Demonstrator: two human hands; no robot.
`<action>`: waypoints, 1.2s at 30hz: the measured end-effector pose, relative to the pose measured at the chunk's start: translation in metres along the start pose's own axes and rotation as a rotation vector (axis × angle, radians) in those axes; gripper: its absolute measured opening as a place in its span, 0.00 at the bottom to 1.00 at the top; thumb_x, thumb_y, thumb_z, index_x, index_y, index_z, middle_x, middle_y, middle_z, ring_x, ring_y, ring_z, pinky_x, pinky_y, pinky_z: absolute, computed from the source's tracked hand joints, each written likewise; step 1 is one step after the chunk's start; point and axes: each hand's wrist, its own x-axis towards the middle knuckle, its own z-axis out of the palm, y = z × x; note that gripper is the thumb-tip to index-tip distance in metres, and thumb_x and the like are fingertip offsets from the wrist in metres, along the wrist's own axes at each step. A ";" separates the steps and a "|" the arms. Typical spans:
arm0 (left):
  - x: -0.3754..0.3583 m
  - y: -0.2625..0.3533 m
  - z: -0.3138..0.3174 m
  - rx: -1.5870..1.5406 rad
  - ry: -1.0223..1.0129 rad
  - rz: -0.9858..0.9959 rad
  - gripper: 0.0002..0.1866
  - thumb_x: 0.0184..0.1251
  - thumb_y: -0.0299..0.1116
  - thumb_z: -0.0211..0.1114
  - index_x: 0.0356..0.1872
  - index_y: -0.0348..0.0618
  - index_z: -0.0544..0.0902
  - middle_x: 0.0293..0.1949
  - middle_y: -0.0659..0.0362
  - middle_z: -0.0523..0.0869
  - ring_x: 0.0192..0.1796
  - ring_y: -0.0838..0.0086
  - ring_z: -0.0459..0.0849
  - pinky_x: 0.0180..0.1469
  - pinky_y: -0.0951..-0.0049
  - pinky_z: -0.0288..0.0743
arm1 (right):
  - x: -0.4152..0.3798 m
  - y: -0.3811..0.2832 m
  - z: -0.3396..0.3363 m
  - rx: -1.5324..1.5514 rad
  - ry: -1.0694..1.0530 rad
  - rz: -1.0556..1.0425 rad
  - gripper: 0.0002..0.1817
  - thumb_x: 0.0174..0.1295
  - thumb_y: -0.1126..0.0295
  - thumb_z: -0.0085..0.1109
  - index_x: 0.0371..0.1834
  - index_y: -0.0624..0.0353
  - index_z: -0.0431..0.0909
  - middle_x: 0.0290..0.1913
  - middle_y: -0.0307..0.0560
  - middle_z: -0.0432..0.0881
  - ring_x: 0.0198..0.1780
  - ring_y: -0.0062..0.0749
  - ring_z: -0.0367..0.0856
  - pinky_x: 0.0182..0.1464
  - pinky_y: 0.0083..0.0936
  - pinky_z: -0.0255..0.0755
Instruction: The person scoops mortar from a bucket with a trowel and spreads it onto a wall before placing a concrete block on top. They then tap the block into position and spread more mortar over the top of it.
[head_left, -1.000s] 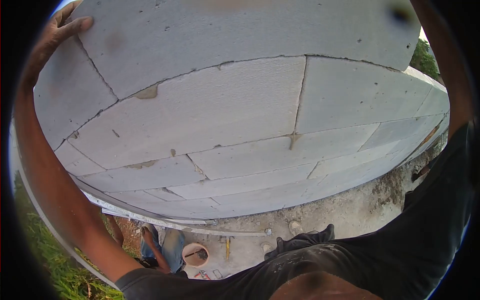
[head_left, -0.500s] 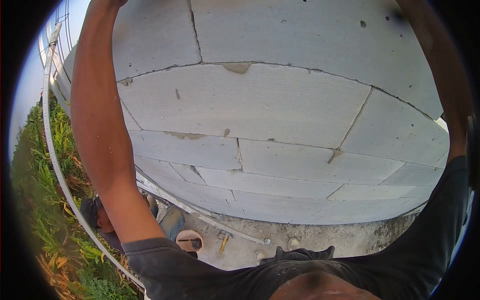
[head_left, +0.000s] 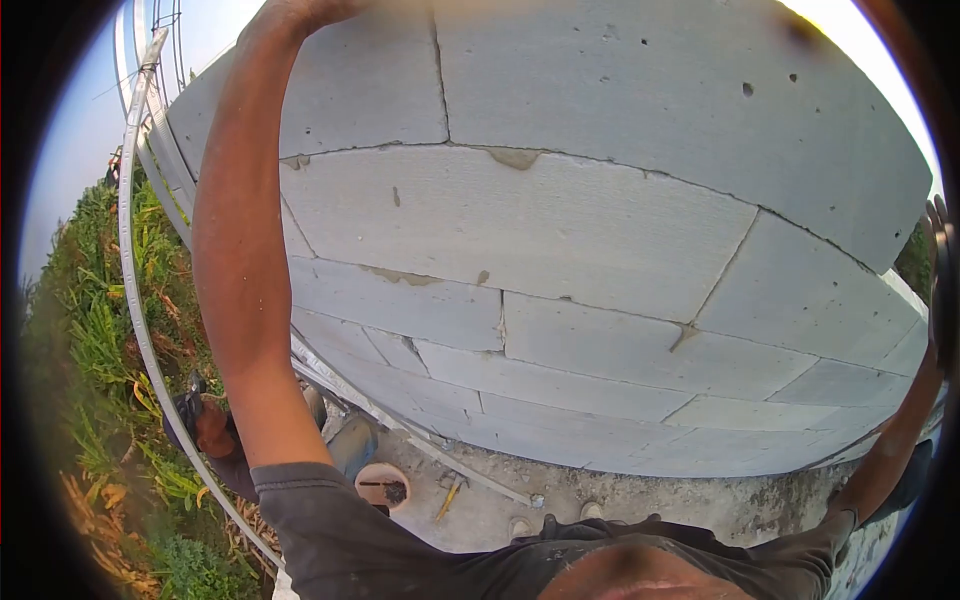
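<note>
Top block (head_left: 680, 110) sits on the highest course of the grey block wall (head_left: 520, 230), upper right of the head view, its lower edge on the joint line and its left end butted to the neighbour block (head_left: 340, 80) at a thin vertical seam. Your left hand (head_left: 300, 12) is raised to the top of that neighbour block, right at the frame edge; fingers cut off, so can't tell how far open or whether they grip anything. Your right hand (head_left: 938, 260) is up by the right end of the top block, dark and blurred at the lens rim; looks pressed to or near the block end, but finger spread and contact can't be told. Judgement: you're at the seating/steadying step, arms spread w/ one hand at each side, block already on the course, not carried. Next move prob. calls for even pressure from both sides, checking the face sits flush w/ the course below and the seam stays tight; go slow, since you're reaching overhead. Below: a co-worker (head_left: 215, 430) crouches at the wall foot, near a round pan (head_left: 382, 485) and a yellow-handled tool (head_left: 448, 495) on the concrete base (head_left: 640, 490). A metal rail (head_left: 130, 250) runs along the left, grass (head_left: 90, 330) beyond it.
</note>
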 end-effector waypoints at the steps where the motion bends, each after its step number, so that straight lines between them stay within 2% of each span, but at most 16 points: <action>1: -0.002 0.004 0.000 -0.007 -0.008 -0.031 0.50 0.54 0.66 0.73 0.71 0.39 0.74 0.70 0.39 0.75 0.74 0.45 0.69 0.75 0.39 0.60 | -0.019 -0.009 -0.025 -0.124 0.145 -0.063 0.47 0.72 0.30 0.33 0.82 0.56 0.55 0.77 0.76 0.59 0.79 0.70 0.54 0.79 0.71 0.44; 3: -0.007 0.016 -0.004 0.020 -0.044 -0.145 0.51 0.52 0.64 0.75 0.72 0.40 0.73 0.71 0.40 0.75 0.75 0.46 0.69 0.75 0.40 0.60 | -0.051 -0.029 -0.089 -0.369 0.431 -0.197 0.46 0.72 0.32 0.38 0.81 0.57 0.57 0.75 0.73 0.64 0.79 0.67 0.57 0.79 0.69 0.44; 4: -0.009 0.023 -0.008 0.038 -0.056 -0.201 0.51 0.52 0.63 0.76 0.72 0.40 0.73 0.71 0.40 0.75 0.75 0.46 0.69 0.75 0.40 0.60 | -0.069 -0.046 -0.141 -0.419 0.510 -0.174 0.45 0.71 0.34 0.40 0.80 0.57 0.59 0.76 0.69 0.65 0.78 0.65 0.59 0.79 0.68 0.46; 6: -0.016 0.031 -0.018 0.069 -0.071 -0.095 0.52 0.49 0.60 0.78 0.73 0.41 0.71 0.72 0.41 0.74 0.75 0.47 0.68 0.76 0.40 0.59 | -0.097 -0.075 -0.234 -0.517 0.667 -0.127 0.43 0.69 0.36 0.43 0.78 0.56 0.63 0.76 0.62 0.67 0.75 0.61 0.65 0.78 0.64 0.48; 7: -0.018 0.035 -0.022 0.081 -0.078 -0.044 0.53 0.48 0.59 0.80 0.74 0.41 0.71 0.72 0.42 0.73 0.76 0.47 0.68 0.77 0.40 0.59 | -0.098 -0.077 -0.247 -0.498 0.762 -0.157 0.42 0.68 0.37 0.45 0.76 0.56 0.64 0.75 0.60 0.69 0.74 0.59 0.66 0.78 0.62 0.50; 9: -0.011 0.041 -0.021 0.118 -0.099 -0.132 0.55 0.46 0.57 0.81 0.74 0.41 0.69 0.73 0.42 0.72 0.76 0.48 0.67 0.78 0.40 0.57 | -0.095 -0.077 -0.257 -0.461 0.949 -0.210 0.39 0.65 0.39 0.50 0.73 0.55 0.68 0.72 0.54 0.73 0.71 0.56 0.70 0.76 0.59 0.52; 11: -0.010 0.048 -0.024 0.117 -0.125 -0.169 0.56 0.44 0.55 0.83 0.75 0.40 0.68 0.74 0.41 0.71 0.77 0.49 0.66 0.78 0.41 0.57 | -0.081 -0.075 -0.257 -0.393 1.015 -0.257 0.38 0.65 0.40 0.51 0.72 0.55 0.69 0.69 0.52 0.76 0.68 0.54 0.73 0.73 0.56 0.58; 16: 0.000 0.038 -0.025 0.093 -0.155 -0.180 0.58 0.43 0.51 0.84 0.76 0.39 0.65 0.76 0.41 0.69 0.78 0.48 0.65 0.79 0.42 0.56 | -0.031 -0.030 -0.252 -0.243 0.789 -0.170 0.36 0.68 0.43 0.51 0.70 0.58 0.70 0.66 0.53 0.79 0.64 0.52 0.76 0.69 0.53 0.65; 19: -0.001 0.040 -0.024 0.141 -0.110 -0.210 0.58 0.43 0.53 0.84 0.75 0.36 0.67 0.75 0.40 0.70 0.78 0.48 0.66 0.79 0.43 0.57 | -0.005 -0.003 -0.232 -0.113 0.672 -0.127 0.35 0.69 0.45 0.51 0.69 0.61 0.71 0.64 0.53 0.80 0.62 0.52 0.79 0.66 0.50 0.69; 22: 0.017 -0.014 -0.015 0.222 -0.061 0.132 0.48 0.49 0.65 0.76 0.69 0.46 0.78 0.64 0.45 0.82 0.71 0.55 0.77 0.76 0.46 0.63 | 0.024 0.010 -0.240 0.158 0.480 -0.048 0.33 0.70 0.47 0.51 0.68 0.63 0.72 0.62 0.54 0.82 0.60 0.51 0.81 0.64 0.48 0.73; 24: 0.017 -0.004 -0.018 0.209 -0.111 0.069 0.50 0.47 0.66 0.77 0.71 0.50 0.77 0.67 0.48 0.81 0.73 0.56 0.74 0.78 0.45 0.59 | 0.036 0.021 -0.235 0.481 0.307 0.066 0.32 0.71 0.48 0.51 0.68 0.64 0.72 0.60 0.54 0.83 0.58 0.50 0.82 0.62 0.47 0.76; 25: 0.016 -0.003 -0.018 0.195 -0.129 0.032 0.51 0.45 0.67 0.77 0.72 0.51 0.77 0.69 0.50 0.80 0.75 0.57 0.73 0.79 0.44 0.57 | 0.037 0.015 -0.219 0.288 0.393 -0.028 0.32 0.71 0.49 0.50 0.68 0.65 0.72 0.60 0.56 0.83 0.59 0.50 0.82 0.65 0.45 0.75; 27: 0.020 -0.009 -0.018 0.186 -0.130 0.053 0.51 0.46 0.66 0.77 0.72 0.52 0.76 0.68 0.50 0.80 0.74 0.56 0.73 0.79 0.44 0.57 | 0.043 0.007 -0.137 -0.112 0.552 -0.205 0.32 0.72 0.50 0.49 0.67 0.66 0.72 0.60 0.60 0.82 0.60 0.49 0.81 0.69 0.42 0.71; 29: 0.020 -0.012 -0.020 0.186 -0.143 0.067 0.50 0.47 0.66 0.77 0.72 0.52 0.76 0.67 0.50 0.81 0.74 0.55 0.73 0.79 0.44 0.57 | 0.053 0.011 -0.150 -0.220 0.476 -0.196 0.32 0.72 0.50 0.49 0.68 0.66 0.71 0.63 0.62 0.80 0.63 0.50 0.79 0.71 0.42 0.68; 31: 0.018 -0.007 -0.019 0.186 -0.169 0.076 0.50 0.47 0.65 0.77 0.73 0.52 0.76 0.67 0.50 0.81 0.75 0.55 0.73 0.79 0.45 0.57 | 0.057 0.017 -0.159 -0.270 0.536 -0.174 0.33 0.71 0.50 0.49 0.69 0.66 0.70 0.65 0.62 0.78 0.65 0.50 0.77 0.73 0.42 0.66; 36: 0.018 -0.016 -0.013 0.157 -0.084 0.100 0.50 0.47 0.66 0.77 0.72 0.51 0.77 0.68 0.48 0.80 0.74 0.51 0.73 0.79 0.46 0.58 | 0.055 0.034 -0.163 -0.364 0.696 -0.157 0.35 0.70 0.51 0.51 0.72 0.66 0.66 0.70 0.61 0.73 0.70 0.49 0.72 0.76 0.42 0.60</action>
